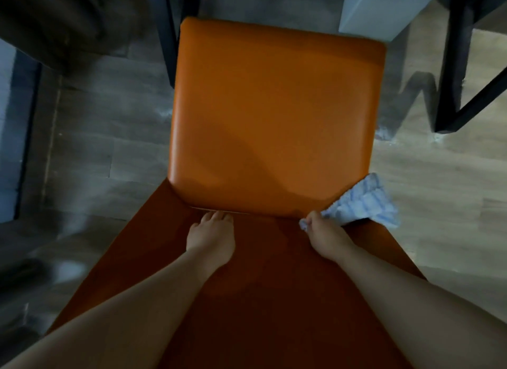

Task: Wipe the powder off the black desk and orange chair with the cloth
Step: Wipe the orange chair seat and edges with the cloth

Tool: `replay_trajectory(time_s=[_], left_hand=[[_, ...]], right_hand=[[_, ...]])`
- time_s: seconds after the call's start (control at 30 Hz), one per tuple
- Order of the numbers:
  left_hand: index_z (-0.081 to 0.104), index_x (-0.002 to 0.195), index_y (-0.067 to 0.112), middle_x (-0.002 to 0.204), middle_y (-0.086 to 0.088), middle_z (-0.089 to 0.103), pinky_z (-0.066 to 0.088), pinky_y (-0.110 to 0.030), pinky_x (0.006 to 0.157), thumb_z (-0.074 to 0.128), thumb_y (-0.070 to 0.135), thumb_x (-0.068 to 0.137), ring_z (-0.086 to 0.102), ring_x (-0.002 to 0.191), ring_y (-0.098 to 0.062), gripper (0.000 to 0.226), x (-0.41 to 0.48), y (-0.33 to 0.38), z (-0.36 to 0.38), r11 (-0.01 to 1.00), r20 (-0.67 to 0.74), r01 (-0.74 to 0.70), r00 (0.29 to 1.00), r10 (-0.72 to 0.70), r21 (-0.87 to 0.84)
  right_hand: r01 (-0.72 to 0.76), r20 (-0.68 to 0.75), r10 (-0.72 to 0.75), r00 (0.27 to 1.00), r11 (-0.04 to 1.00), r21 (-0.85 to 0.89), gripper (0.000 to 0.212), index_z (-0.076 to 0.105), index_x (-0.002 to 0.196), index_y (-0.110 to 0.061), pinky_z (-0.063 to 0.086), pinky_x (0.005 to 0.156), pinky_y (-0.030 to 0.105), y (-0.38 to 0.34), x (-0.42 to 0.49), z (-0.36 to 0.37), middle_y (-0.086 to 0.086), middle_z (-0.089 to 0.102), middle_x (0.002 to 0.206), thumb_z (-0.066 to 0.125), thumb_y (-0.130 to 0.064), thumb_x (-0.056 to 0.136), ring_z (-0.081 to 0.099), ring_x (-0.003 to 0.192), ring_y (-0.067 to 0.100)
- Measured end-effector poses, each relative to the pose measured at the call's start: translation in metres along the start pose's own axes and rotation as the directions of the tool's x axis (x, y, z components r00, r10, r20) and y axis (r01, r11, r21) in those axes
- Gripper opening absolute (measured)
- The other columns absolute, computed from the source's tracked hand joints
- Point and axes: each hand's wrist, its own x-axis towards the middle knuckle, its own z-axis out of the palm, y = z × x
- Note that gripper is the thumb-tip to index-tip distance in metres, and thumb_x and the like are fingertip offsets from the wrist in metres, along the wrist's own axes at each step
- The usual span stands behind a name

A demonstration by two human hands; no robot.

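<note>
The orange chair [274,108] fills the middle of the head view, its seat facing up and its backrest running down toward me. My left hand [210,238] rests on the backrest near the seam where it meets the seat, fingers pointing at the seat. My right hand [325,235] grips a white cloth with blue stripes [362,201] at the seat's near right corner. The cloth bunches out past the chair's right edge. The black desk is not in view as a surface.
Black metal legs [461,75] stand at the upper right and another [164,33] at the upper left. A pale grey panel [378,6] hangs over the chair's far right corner. White powder traces [384,134] lie on the wooden floor [439,190].
</note>
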Motion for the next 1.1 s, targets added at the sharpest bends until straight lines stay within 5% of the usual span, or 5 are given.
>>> replay_trajectory(time_s=[0.3,0.67,0.87,0.97,1.1], left_hand=[[0.040,0.138,0.021,0.146,-0.001,0.038,0.024,-0.039,0.109,0.032,0.011,0.092,0.030,0.137,-0.023,0.048,0.001,0.007,0.006,1.000,0.002,0.024,1.000,-0.024,0.007],[0.042,0.137,0.022,0.146,0.000,0.039,0.023,-0.038,0.109,0.030,0.021,0.096,0.033,0.135,-0.021,0.042,-0.001,-0.004,0.010,1.000,0.010,-0.018,1.000,0.018,-0.019],[0.043,0.137,0.022,0.146,0.000,0.039,0.024,-0.038,0.108,0.030,0.021,0.096,0.034,0.134,-0.021,0.043,0.003,-0.008,0.014,1.000,0.000,-0.020,1.000,0.020,-0.020],[0.044,0.135,0.021,0.145,0.000,0.041,0.024,-0.038,0.107,0.031,0.020,0.096,0.035,0.133,-0.021,0.041,0.003,-0.007,0.014,0.999,-0.006,-0.024,1.000,0.024,-0.030],[0.043,0.136,0.021,0.145,-0.001,0.040,0.024,-0.039,0.108,0.030,0.022,0.097,0.034,0.134,-0.021,0.041,0.005,-0.007,0.014,1.000,0.010,-0.017,1.000,0.017,-0.019]], right_hand=[[0.035,0.232,0.016,0.973,0.977,-0.211,0.025,0.034,0.123,-0.026,0.027,0.071,0.030,0.018,0.000,-0.012,-0.002,0.051,0.066,0.025,-0.036,0.102,0.044,0.053,0.012],[-0.057,0.180,0.129,0.975,0.932,-0.358,0.039,0.031,0.133,-0.017,0.026,0.046,0.030,0.014,-0.005,-0.023,0.005,0.041,0.069,0.026,-0.002,0.097,0.035,0.052,0.019],[-0.040,0.163,0.157,0.974,0.828,-0.559,0.049,0.023,0.141,-0.014,0.029,0.055,0.028,0.012,-0.009,-0.030,0.017,0.051,0.128,0.032,0.001,0.096,0.046,0.080,0.025],[-0.053,0.124,0.163,0.979,0.787,-0.615,0.050,0.024,0.142,-0.014,0.032,0.069,0.030,0.015,-0.009,-0.032,0.014,0.054,0.126,0.036,0.000,0.096,0.049,0.111,0.030],[-0.092,0.060,0.173,0.983,0.753,-0.652,0.047,0.028,0.140,-0.013,0.038,0.064,0.029,0.017,-0.012,-0.036,0.011,0.056,0.124,0.039,-0.002,0.096,0.054,0.105,0.027]])
